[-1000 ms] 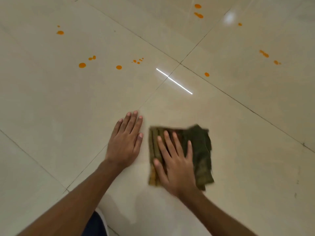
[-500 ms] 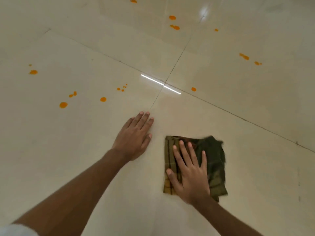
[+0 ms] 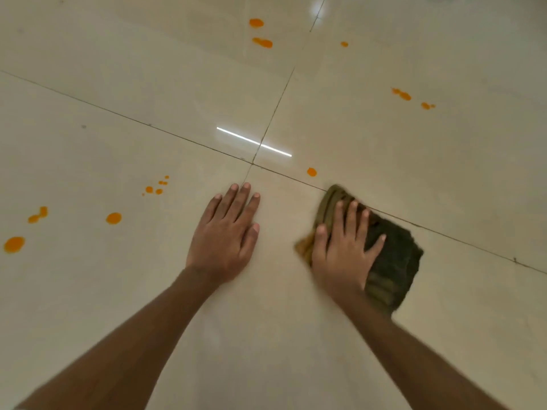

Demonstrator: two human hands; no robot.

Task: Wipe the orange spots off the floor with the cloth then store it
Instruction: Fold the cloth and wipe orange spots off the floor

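A folded dark green and yellow cloth (image 3: pixel 393 255) lies on the glossy cream floor, its far edge across a tile joint. My right hand (image 3: pixel 340 250) presses flat on its left half, fingers spread. My left hand (image 3: pixel 225 235) rests palm down on the bare floor to the left of the cloth, holding nothing. One orange spot (image 3: pixel 311 171) sits just beyond the cloth's far corner. A cluster of orange spots (image 3: pixel 113 218) spreads to the left, with a big one (image 3: pixel 14 244) at the frame's edge.
More orange spots lie further out: a pair at the top centre (image 3: pixel 262 42) and a string at the right (image 3: pixel 404 95). Dark tile joints (image 3: pixel 275 110) cross in front of my left hand. A bright light reflection (image 3: pixel 254 142) shines on the floor.
My right hand has slid the cloth forward and to the right, up to the tile joint near the single orange spot. The view has moved forward; my left hand stays planted.
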